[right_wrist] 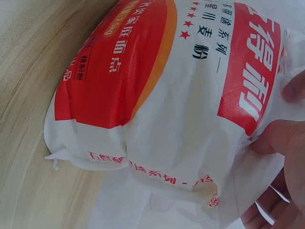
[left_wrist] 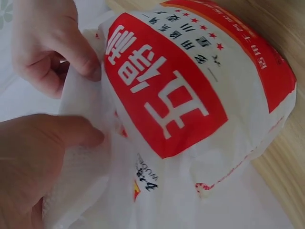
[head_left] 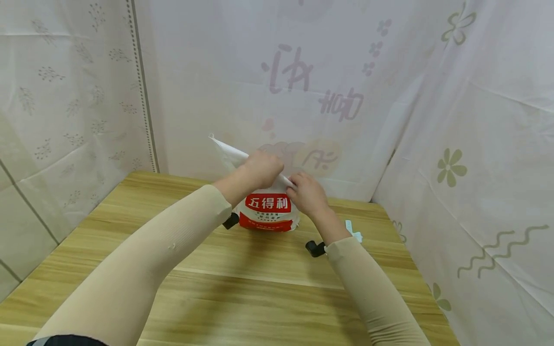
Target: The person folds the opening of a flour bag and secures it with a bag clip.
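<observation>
1. Holding the top of the flour bag (head_left: 268,211), both hands are busy. The left hand (head_left: 259,169) has its fingers curled tight round the loose white top, and the right hand (head_left: 306,193) pinches the same top just beside it.
2. The flour bag stands on the wooden table (head_left: 242,269), near the back, close to the white curtain (head_left: 303,86).
3. It could tip over, I think. The bag is fat and soft at the bottom, so a hard tug to one side may roll it.
4. The thin top could slip out of the fingers (left_wrist: 88,67), because it looks smooth and crinkly.
5. If the top opens while the bag leans, flour may spill onto the table.
6. Behind the bag there is very little room; the curtain is right there.
7. On the right, a small white scrap (head_left: 354,231) lies near the table's edge, close to the right wrist.
8. The most free room is toward the person and to the left, where the wood is bare.
</observation>
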Available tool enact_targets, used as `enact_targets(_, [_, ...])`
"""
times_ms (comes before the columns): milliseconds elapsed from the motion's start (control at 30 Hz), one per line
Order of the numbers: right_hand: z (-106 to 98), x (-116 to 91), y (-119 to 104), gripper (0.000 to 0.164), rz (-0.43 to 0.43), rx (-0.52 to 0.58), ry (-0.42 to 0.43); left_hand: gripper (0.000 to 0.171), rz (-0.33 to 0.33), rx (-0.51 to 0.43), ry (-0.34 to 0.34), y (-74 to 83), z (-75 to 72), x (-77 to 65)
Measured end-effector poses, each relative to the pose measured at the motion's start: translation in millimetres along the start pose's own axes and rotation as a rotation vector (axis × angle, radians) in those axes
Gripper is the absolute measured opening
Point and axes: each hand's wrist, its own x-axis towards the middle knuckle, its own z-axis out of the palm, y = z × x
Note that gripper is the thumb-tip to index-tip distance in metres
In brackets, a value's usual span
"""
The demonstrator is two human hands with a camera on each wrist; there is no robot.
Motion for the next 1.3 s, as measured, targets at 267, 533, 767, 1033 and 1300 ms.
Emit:
enact_targets(267, [4,-1,2,0.012,0.005,0.016,0.008,0.020,-0.005,0.001,-0.011,1.6,-3.7,-0.3])
enact_targets(533, [5,-1,6,0.015,0.013,0.065,0.008,0.018,-0.093,-0.031,-0.026,1.2,-8.6,-2.3])
enact_targets(767, [6,-7,21,0.018,0.085,0.158,-0.026,0.016,-0.138,-0.060,-0.014,-2.2,-12.1,-3.5])
enact_targets(1033, [6,-11,37,0.021,0.098,0.204,-0.021,0.021,-0.158,-0.060,-0.012,-7.5,-10.0,-1.0])
enact_targets(1300, [5,-17,43,0.019,0.164,0.307,-0.046,0.020,-0.136,-0.053,0.009,-6.2,-6.2,-2.5])
